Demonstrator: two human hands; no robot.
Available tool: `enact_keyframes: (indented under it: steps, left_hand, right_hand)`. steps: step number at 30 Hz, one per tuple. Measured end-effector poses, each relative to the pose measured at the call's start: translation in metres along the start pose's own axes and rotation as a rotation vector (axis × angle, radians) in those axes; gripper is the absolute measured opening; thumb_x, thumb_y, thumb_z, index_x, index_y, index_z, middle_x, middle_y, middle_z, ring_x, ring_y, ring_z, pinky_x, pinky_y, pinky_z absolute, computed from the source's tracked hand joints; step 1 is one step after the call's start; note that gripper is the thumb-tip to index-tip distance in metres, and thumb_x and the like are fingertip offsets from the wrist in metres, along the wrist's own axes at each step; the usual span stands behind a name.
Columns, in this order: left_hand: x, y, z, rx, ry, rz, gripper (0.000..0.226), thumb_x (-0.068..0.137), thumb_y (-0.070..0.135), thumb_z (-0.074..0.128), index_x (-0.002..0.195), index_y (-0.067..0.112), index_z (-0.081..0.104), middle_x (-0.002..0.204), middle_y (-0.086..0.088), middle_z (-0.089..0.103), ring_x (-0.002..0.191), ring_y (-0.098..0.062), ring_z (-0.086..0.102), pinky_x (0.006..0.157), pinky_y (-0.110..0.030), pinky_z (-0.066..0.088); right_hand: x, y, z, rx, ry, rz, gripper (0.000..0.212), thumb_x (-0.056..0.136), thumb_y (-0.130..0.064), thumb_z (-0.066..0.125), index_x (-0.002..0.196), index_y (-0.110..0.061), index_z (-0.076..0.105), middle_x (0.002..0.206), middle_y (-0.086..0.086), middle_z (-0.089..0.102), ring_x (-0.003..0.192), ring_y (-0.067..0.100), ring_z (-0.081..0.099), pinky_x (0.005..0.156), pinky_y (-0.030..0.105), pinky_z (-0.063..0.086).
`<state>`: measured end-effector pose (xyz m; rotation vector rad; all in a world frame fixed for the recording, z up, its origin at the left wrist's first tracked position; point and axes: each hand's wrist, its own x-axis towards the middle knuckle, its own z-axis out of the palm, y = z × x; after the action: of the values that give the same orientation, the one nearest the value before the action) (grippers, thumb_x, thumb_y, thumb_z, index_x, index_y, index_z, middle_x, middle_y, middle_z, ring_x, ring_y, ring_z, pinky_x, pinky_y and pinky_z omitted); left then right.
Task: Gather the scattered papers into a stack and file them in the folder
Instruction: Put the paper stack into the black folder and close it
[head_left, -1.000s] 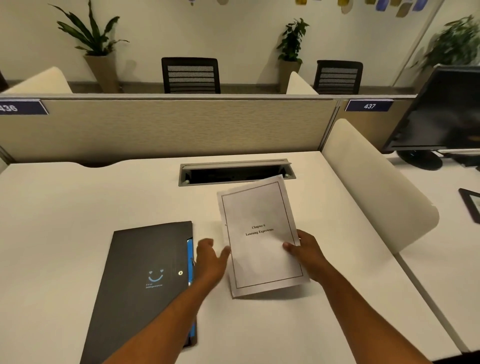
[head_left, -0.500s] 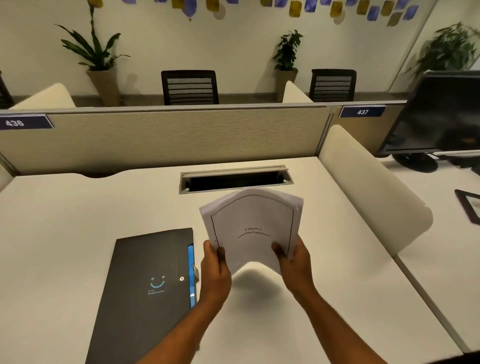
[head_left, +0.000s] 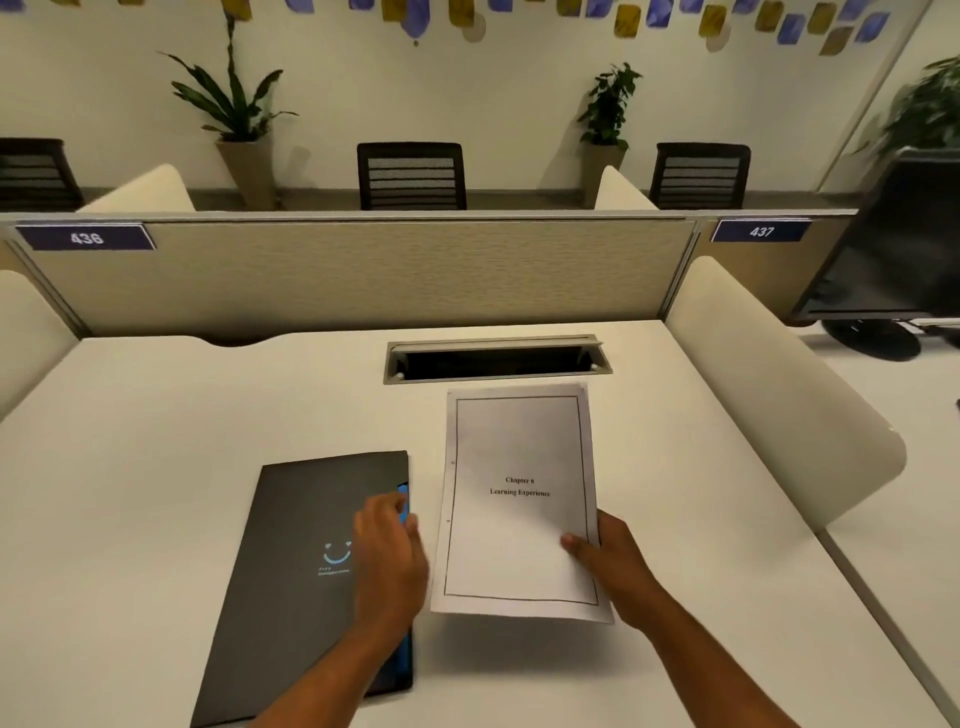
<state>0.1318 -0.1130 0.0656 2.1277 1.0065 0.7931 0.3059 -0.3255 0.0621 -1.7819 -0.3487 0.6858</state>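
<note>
One hand, the right hand (head_left: 610, 561), pinches the lower right edge of the white stack of printed papers (head_left: 519, 499), thumb on top, holding it just above the white desk (head_left: 156, 467). Left of that grip, the left hand (head_left: 387, 556) hovers with relaxed fingers over the closed dark grey folder (head_left: 291, 571); contact is unclear.

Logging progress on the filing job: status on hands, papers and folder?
Right hand grips paper stack at its right edge. Left hand over closed folder, fingers at its right edge; grip unclear. Nothing between stack and folder.
</note>
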Motion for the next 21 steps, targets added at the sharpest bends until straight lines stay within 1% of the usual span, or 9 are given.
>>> enact_keyframes:
  steps: [2,4,7,10,12,14,16,18,21]
  left_hand:
    - [-0.005,-0.022,-0.010,0.068,-0.003,-0.062,0.018,0.093,0.013,0.053,0.111,0.013,0.053,0.107,-0.001,0.053,0.100,-0.015,0.046,0.083,-0.028,0.040]
    - [-0.011,-0.041,-0.014,0.211,-0.157,-0.003,0.027,0.090,0.017,0.059,0.117,0.016,0.054,0.116,-0.001,0.055,0.109,-0.018,0.047,0.090,-0.031,0.045]
    - [-0.022,-0.068,-0.013,0.432,-0.488,0.170,0.073,0.072,0.035,0.077,0.135,0.023,0.044,0.134,0.002,0.047,0.125,-0.023,0.045,0.095,-0.039,0.051]
    - [-0.024,-0.085,-0.005,0.660,-0.635,0.231,0.106,0.036,0.060,0.082,0.126,0.019,0.046,0.127,-0.005,0.045,0.120,-0.033,0.044,0.093,-0.060,0.048]
    - [-0.021,-0.078,-0.009,0.771,-0.653,0.249,0.103,0.044,0.071,0.069,0.127,0.016,0.043,0.128,-0.010,0.049,0.123,-0.033,0.035,0.112,-0.059,0.019]
    - [-0.020,-0.074,-0.010,0.731,-0.662,0.221,0.095,0.072,0.063,0.057,0.146,0.014,0.026,0.149,-0.013,0.031,0.140,-0.032,0.010,0.116,-0.046,-0.011]
    - [-0.020,-0.069,-0.011,0.681,-0.730,0.158,0.089,0.080,0.056,0.056,0.152,0.025,0.013,0.159,-0.004,0.008,0.146,-0.031,-0.004,0.114,-0.054,-0.010]
    - [-0.021,-0.071,-0.015,0.623,-0.705,0.188,0.072,0.085,0.051,0.055,0.148,0.038,0.023,0.160,0.006,0.006,0.148,-0.029,-0.001,0.116,-0.058,0.001]
    - [-0.018,-0.068,-0.024,0.537,-0.680,0.127,0.058,0.088,0.048,0.056,0.142,0.045,0.035,0.160,0.011,0.009,0.149,-0.025,0.003,0.119,-0.051,0.014]
  right_hand:
    - [-0.003,0.005,0.003,0.050,-0.019,0.049,0.027,0.095,-0.001,0.064,0.116,-0.016,0.070,0.108,0.001,0.078,0.101,0.020,0.074,0.089,0.036,0.059]
    - [-0.006,0.007,0.009,0.089,-0.047,0.087,0.028,0.094,0.000,0.064,0.118,-0.012,0.069,0.107,0.003,0.079,0.099,0.021,0.075,0.090,0.038,0.060]
    - [-0.008,-0.001,0.022,0.100,-0.130,0.087,0.028,0.094,-0.003,0.065,0.121,-0.013,0.068,0.111,0.003,0.078,0.103,0.023,0.074,0.094,0.041,0.059]
    - [-0.008,-0.013,0.035,0.048,-0.203,0.057,0.028,0.095,-0.005,0.066,0.120,-0.017,0.069,0.113,0.002,0.078,0.104,0.022,0.074,0.093,0.040,0.058]
    - [-0.006,-0.019,0.042,-0.016,-0.231,0.038,0.029,0.094,-0.006,0.066,0.119,-0.020,0.069,0.111,0.000,0.078,0.102,0.020,0.074,0.091,0.038,0.059]
    - [-0.003,-0.021,0.047,-0.128,-0.227,0.037,0.029,0.092,-0.008,0.065,0.116,-0.022,0.071,0.107,-0.001,0.078,0.098,0.019,0.074,0.086,0.035,0.061]
    - [0.001,-0.017,0.048,-0.257,-0.197,0.049,0.026,0.089,-0.011,0.064,0.111,-0.022,0.071,0.102,-0.003,0.076,0.090,0.016,0.072,0.075,0.027,0.059]
    - [0.002,-0.013,0.045,-0.344,-0.151,0.067,0.023,0.088,-0.011,0.064,0.109,-0.021,0.069,0.100,-0.001,0.073,0.084,0.013,0.068,0.066,0.020,0.052]
    - [0.004,-0.008,0.039,-0.402,-0.098,0.086,0.027,0.088,-0.010,0.064,0.113,-0.019,0.070,0.102,0.000,0.072,0.088,0.014,0.068,0.064,0.020,0.050]
